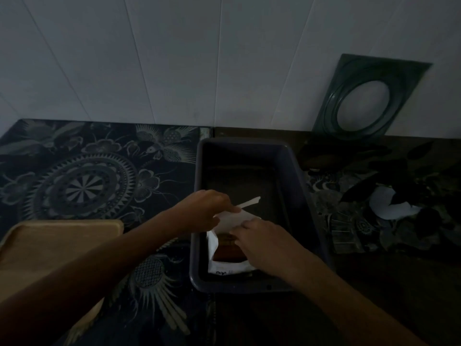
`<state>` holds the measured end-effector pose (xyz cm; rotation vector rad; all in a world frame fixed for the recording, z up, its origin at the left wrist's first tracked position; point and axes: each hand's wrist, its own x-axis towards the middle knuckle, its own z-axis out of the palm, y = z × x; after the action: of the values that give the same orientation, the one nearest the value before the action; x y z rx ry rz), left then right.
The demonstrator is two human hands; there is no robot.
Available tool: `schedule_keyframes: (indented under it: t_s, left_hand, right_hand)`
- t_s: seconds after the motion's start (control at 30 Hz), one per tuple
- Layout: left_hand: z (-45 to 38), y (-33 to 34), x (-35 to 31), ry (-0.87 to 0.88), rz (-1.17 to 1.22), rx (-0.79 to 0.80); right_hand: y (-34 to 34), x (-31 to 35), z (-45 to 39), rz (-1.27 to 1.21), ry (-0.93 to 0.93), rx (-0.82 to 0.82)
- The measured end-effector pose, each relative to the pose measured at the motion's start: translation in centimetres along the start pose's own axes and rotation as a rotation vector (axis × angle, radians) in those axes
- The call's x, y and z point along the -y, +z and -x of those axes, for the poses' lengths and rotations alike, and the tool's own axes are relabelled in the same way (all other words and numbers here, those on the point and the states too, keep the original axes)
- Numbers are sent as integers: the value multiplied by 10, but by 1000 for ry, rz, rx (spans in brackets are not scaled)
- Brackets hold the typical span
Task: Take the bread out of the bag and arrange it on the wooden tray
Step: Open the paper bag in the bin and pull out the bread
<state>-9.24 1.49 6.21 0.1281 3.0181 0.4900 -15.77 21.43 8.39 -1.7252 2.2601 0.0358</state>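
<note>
Very dim, murky, soft picture; straight lines bend near the edges.

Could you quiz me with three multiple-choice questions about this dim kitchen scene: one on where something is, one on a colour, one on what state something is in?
1. Where does the white paper bag lie?
A. on the pale wooden tray
B. inside the dark rectangular plastic bin
C. against the wall

2. What colour is the square frame with the oval hole that leans on the wall?
A. dark green
B. red
C. yellow

3. What state is the pale wooden tray in?
A. full of bread
B. bare, no bread on it
C. upside down

Answers: 1 B, the bag sits at the bin's near end, between its walls. 2 A, the frame reads dark green against the white panels. 3 B, its visible surface carries nothing; the brown bread shows inside the bag, whose top the left hand and right hand hold.
</note>
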Motion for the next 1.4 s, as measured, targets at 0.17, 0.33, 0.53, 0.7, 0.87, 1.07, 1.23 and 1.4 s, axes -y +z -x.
schedule_keyframes:
  t_s: [0.17,0.33,0.53,0.7,0.87,1.07,1.23,1.4]
  left_hand:
    - [6,2,-1,-34,183,-141]
    - [12,9,3,-127,354,-242]
    - [19,20,11,-182,474,-289]
    - [25,22,10,-184,571,-344]
    - [29,23,12,-203,579,-346]
    - [31,23,9,-212,565,-365]
    - [34,21,11,-236,553,-391]
    - [38,21,14,-268,623,-428]
  right_hand:
    - [3,19,-45,62,67,185]
    - [11,30,-55,178,148,257]
    - [43,28,-63,26,240,335]
    - [73,26,-66,112,228,314]
    - [99,18,-70,114,245,188]
    - [110,14,-78,63,283,179]
    - [119,14,-87,97,306,176]
    - [115,7,-84,115,248,111]
